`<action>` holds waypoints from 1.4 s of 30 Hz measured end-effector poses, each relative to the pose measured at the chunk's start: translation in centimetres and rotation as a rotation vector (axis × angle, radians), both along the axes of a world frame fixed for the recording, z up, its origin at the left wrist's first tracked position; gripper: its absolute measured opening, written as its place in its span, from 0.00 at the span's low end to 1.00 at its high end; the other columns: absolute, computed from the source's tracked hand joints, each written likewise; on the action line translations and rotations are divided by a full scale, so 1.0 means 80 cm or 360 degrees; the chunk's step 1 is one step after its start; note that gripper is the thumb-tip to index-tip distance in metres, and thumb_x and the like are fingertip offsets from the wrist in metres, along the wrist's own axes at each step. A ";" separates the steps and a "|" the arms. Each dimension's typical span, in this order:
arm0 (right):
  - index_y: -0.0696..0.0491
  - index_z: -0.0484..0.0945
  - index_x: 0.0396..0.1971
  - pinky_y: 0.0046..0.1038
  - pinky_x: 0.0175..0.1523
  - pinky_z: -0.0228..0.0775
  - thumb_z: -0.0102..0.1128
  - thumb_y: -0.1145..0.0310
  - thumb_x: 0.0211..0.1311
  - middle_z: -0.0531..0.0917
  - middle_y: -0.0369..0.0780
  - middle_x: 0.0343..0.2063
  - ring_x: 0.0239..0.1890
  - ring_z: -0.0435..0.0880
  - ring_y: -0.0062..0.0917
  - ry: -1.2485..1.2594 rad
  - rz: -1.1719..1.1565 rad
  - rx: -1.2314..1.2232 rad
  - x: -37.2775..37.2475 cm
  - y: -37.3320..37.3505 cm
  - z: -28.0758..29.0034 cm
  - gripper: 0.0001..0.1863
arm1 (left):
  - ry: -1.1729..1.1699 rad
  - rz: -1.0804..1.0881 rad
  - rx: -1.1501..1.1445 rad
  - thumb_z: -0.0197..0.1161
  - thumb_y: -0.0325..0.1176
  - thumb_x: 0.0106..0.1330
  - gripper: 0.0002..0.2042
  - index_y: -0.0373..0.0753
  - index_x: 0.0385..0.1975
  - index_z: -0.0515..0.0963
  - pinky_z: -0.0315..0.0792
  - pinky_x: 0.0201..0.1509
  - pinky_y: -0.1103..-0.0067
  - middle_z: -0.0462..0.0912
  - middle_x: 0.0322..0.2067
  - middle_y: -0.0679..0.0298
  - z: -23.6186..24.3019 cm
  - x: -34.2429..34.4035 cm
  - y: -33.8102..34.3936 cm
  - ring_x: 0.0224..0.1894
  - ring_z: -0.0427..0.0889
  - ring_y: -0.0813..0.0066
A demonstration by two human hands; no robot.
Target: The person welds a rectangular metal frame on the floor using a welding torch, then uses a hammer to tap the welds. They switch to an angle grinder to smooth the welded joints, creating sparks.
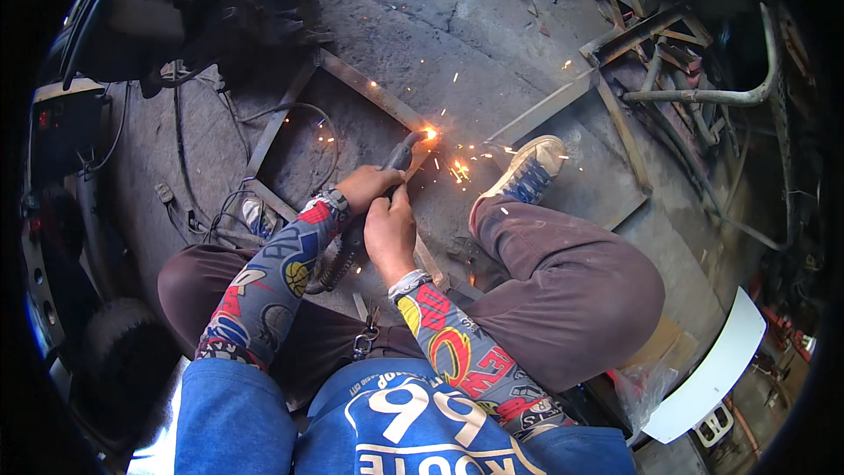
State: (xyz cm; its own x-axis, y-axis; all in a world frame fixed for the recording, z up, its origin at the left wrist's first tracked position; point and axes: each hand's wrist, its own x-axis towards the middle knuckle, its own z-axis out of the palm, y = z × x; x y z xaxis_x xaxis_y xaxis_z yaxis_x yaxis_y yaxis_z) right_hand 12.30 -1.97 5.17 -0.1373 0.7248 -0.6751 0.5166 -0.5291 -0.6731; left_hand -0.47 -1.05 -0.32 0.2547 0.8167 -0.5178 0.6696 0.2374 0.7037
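My left hand [366, 188] is wrapped round a black welding torch [402, 157] with a ribbed cable. Just below it, my right hand [389, 233] is closed against the torch handle; its fingertips are partly hidden. The torch tip is at the corner of a rectangular metal frame [374, 95] lying on the floor. A bright orange glow burns there, and sparks scatter to the right and below. The exact joint is hidden by the glare. A second metal frame [547, 109] lies close by on the right.
My shoe [533, 167] rests by the second frame, within the sparks. Scrap metal and a bent tube [703, 97] are piled at the right. Cables [180, 149] trail across the floor at the left, near a dark machine [66, 132]. A white curved panel [708, 369] lies at lower right.
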 end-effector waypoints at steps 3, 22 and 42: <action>0.58 0.63 0.69 0.41 0.57 0.72 0.43 0.64 0.65 0.81 0.59 0.49 0.52 0.82 0.51 0.0031 -0.0020 -0.0112 0.000 0.002 0.004 0.32 | 0.0051 -0.0025 -0.0008 0.57 0.33 0.68 0.16 0.37 0.54 0.76 0.75 0.47 0.63 0.83 0.42 0.47 0.002 -0.001 0.000 0.45 0.84 0.47; 0.61 0.60 0.70 0.40 0.59 0.72 0.43 0.64 0.65 0.80 0.60 0.52 0.54 0.82 0.49 -0.0046 -0.0014 0.0005 -0.007 0.004 0.010 0.34 | 0.0120 -0.0040 0.0017 0.59 0.35 0.67 0.15 0.41 0.53 0.77 0.75 0.45 0.62 0.83 0.41 0.49 0.012 0.000 0.002 0.44 0.83 0.48; 0.62 0.62 0.69 0.41 0.64 0.67 0.42 0.65 0.65 0.77 0.61 0.57 0.59 0.77 0.52 -0.0028 0.0031 -0.0071 -0.003 0.010 0.026 0.32 | 0.0122 -0.0026 0.0152 0.53 0.39 0.71 0.13 0.41 0.49 0.78 0.76 0.43 0.63 0.84 0.38 0.49 0.001 -0.004 -0.006 0.41 0.85 0.50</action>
State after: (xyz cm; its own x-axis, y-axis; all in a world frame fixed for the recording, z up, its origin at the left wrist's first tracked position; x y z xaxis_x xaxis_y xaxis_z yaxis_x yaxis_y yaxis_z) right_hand 12.03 -1.16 7.26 -0.1389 0.6912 -0.7092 0.5389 -0.5481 -0.6397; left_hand -0.81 -1.56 -0.25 0.2307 0.8594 -0.4563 0.7256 0.1604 0.6691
